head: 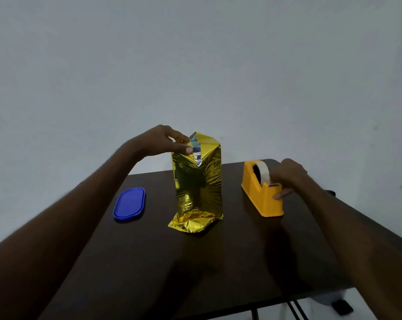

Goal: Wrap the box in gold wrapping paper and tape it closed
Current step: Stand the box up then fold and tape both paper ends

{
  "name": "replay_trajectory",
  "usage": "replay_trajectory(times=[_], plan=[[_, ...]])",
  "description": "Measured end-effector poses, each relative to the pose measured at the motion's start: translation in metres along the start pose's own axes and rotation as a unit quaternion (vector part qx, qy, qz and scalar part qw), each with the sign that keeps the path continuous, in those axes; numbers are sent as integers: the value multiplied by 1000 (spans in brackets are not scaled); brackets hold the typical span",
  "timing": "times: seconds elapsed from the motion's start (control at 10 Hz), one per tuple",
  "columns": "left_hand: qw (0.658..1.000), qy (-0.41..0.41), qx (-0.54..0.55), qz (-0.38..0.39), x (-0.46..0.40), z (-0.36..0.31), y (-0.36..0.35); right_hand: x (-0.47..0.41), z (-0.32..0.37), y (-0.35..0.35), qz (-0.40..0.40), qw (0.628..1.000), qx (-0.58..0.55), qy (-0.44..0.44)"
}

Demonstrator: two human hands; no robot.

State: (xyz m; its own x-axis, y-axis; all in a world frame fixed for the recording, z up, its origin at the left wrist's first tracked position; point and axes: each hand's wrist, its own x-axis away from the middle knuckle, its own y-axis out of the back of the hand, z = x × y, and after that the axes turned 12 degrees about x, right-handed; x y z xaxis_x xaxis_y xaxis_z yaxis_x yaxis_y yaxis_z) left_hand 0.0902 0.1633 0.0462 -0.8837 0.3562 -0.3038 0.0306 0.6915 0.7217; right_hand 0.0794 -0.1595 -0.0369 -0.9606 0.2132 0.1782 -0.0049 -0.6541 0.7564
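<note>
One dark table (pixel 218 262), pale grey wall (pixel 195 54)

Counting it off: one box (pixel 198 181) stands upright in gold paper (pixel 190 224), one yellow dispenser (pixel 261 197) carries one tape roll (pixel 263 173), and one blue lid (pixel 129 203) lies flat, all on one dark table (pixel 149 262). Two hands are up there too, the left hand (pixel 165 140) and the right hand (pixel 287 177), one on each side. That makes a single item of every kind, hands aside.
</note>
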Motion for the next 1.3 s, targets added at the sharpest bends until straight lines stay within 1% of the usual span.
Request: replay_trajectory(times=[0.1,0.2,0.3,0.4,0.5,0.6,0.7,0.9,1.0,1.1,1.2,1.3], plan=[[1000,-2,5,-1,0,-1,-1,-11,-3,-2,-36,998,-58,-14],[1000,-2,12,-2,2,-1,-1,-14,-7,-3,-81,992,-93,-2],[1000,-2,12,2,2,-2,-2,-9,-13,-3,-64,983,-173,-2],[1000,-3,16,3,2,-2,-2,-6,-21,-4,-86,964,-250,-5],[1000,-3,14,-1,2,-2,-1,-8,-28,-15,-83,951,-296,-22],[1000,-1,23,0,2,-2,-1,-10,-35,-26,-140,930,-339,-37],[1000,-2,30,4,2,-2,-1,22,-39,-42,-162,908,-386,-17],[999,3,36,4,2,-2,-2,14,-49,-78,-272,909,-311,-52],[999,1,33,5,2,-1,-1,11,-48,-86,-262,889,-368,-70],[999,1,34,4,1,-1,-1,9,-45,-92,-233,856,-449,-106],[999,0,37,4,1,1,-1,7,-44,-97,-199,839,-487,-140],[999,-3,38,7,1,2,-1,13,-47,-109,-198,846,-477,-132]])
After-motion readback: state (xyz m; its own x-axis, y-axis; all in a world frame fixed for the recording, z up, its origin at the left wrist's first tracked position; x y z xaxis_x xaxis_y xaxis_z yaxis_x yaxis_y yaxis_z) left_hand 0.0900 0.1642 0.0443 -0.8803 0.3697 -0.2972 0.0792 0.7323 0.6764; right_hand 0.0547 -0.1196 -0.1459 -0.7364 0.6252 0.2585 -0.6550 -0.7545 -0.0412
